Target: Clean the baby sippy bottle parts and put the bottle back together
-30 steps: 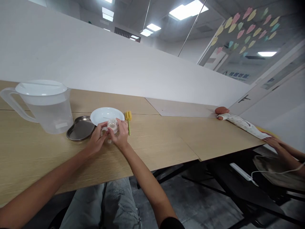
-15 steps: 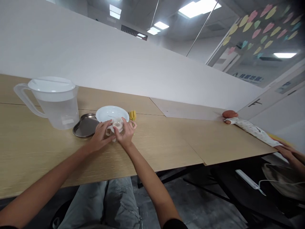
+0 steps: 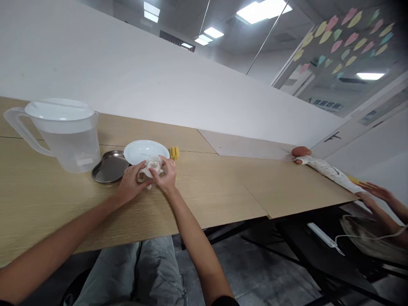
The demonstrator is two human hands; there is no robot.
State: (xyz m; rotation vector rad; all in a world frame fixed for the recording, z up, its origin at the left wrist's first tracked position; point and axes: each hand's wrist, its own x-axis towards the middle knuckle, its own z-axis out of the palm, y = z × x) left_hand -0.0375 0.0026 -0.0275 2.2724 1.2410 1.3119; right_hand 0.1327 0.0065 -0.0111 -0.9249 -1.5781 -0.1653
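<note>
Clear plastic fitting (image 3: 150, 166) is gripped closely by the left hand (image 3: 130, 183) and right hand (image 3: 165, 176), just in front of the white plate (image 3: 143, 148), left of frame centre

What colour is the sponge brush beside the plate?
Yellow; the sponge brush shows best in the head view.

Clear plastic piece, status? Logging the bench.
Left hand, right hand both gripping clear plastic piece. White plate just behind; steel kidney dish to left.

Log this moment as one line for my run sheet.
left hand: holds clear plastic piece | right hand: holds it too | near: white plate, steel tray, plastic jug
</note>
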